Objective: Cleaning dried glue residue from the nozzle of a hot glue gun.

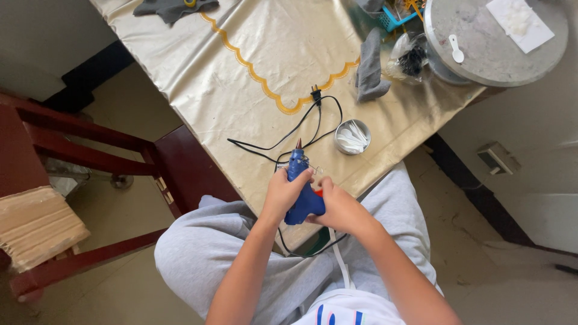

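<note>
With both the left hand (pixel 283 194) and right hand (pixel 338 207) clamped on the blue glue gun (pixel 301 186), its loose black cord (pixel 283 139) looks likely to snag and tip the small tin (pixel 353 137).

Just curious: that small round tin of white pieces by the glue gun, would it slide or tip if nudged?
The round tin looks low and wide, so it would probably slide rather than tip. The glossy tablecloth likely lets it slip easily. The loose white pieces inside might shift or spill.
</note>
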